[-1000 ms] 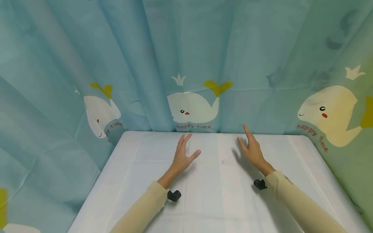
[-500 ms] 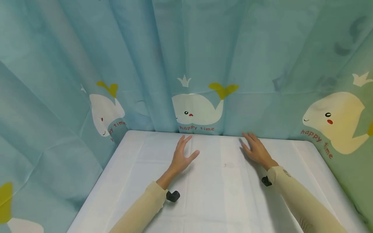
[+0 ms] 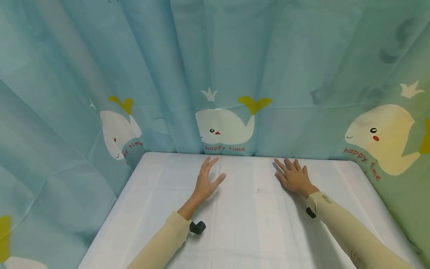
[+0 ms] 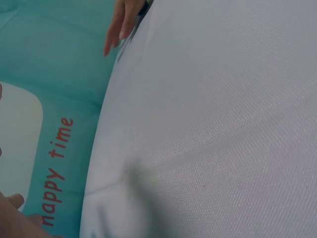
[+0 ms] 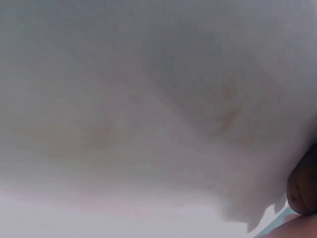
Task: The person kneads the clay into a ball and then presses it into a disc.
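Note:
My left hand hovers over the left-middle part of the white table, thumb spread away from its extended fingers, holding nothing. Part of it shows at the lower left corner of the left wrist view. Near the table's far edge, my right hand is palm down with its fingers spread, low over the cloth; whether it touches cannot be told. The right hand also appears at the top of the left wrist view. In the right wrist view, the white surface is very close and blurred, with a dark bit of hand at the right edge.
A blue-green curtain printed with white whales and "happy time" hangs behind the table and along both sides. Small black devices sit at both wrists, below cream sleeves. A small faint mark lies between the hands.
My right hand has turned from thumb-up to palm down and lowered toward the table, its fingers spreading. The left hand has shifted only slightly left.

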Motion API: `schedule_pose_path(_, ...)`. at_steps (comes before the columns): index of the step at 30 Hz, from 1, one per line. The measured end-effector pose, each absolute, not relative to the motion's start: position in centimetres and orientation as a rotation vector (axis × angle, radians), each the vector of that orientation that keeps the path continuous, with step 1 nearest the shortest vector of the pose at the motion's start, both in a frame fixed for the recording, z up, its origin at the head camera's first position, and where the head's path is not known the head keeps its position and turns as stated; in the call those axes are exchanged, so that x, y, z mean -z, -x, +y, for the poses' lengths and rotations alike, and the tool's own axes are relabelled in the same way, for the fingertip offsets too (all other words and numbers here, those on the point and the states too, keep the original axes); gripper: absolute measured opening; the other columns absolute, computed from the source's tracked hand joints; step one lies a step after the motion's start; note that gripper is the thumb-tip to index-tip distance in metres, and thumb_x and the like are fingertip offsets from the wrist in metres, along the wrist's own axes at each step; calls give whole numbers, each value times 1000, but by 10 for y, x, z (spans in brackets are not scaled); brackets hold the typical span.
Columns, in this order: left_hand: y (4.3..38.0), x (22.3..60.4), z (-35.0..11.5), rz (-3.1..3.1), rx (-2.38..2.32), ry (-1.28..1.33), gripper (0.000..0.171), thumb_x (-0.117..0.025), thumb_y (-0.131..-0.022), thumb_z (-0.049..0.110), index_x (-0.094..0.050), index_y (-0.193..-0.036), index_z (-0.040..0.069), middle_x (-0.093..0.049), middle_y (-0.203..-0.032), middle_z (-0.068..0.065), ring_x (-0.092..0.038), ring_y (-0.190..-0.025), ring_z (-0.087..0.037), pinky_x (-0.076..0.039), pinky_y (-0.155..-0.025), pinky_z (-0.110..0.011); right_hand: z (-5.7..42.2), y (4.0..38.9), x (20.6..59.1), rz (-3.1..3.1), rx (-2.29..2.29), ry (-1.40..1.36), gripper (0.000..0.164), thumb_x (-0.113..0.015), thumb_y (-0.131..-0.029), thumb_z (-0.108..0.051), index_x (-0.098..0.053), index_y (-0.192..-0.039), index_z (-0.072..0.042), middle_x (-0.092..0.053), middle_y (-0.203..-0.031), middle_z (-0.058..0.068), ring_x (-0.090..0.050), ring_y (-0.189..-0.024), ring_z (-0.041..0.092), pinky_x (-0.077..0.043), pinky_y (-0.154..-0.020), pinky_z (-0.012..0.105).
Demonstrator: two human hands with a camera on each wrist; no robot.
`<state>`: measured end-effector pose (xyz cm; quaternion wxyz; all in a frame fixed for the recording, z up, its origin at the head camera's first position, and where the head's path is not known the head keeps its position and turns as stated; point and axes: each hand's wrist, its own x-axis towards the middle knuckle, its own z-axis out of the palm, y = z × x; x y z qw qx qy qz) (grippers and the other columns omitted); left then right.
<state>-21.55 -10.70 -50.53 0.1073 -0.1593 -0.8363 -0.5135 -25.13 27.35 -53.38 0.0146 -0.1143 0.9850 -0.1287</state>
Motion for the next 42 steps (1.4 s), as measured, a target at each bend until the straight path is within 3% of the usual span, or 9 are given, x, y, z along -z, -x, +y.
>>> schedule_pose_path(6, 217, 510, -109, -2446, 1535, 442, 63, -72, -96, 31, -50, -152, 13, -25, -165, -23, -23, -152, -44, -24, -115, -69, 266, 243, 541, 3040, 420, 273, 63, -35, -110, -48, -21, -165, -20, -8, -167, 30, 0, -146, 65, 1, -107, 84)
schedule_pose_path(42, 227, 499, -121, -2321, 1613, 457, 61, -67, -101, 20, -43, -157, 12, -21, -168, -17, -18, -154, -39, -18, -117, -70, 253, 242, 546, 3058, 327, 199, 75, -28, -104, -64, -16, -166, -22, 3, -170, 24, 12, -150, 57, 16, -106, 80)
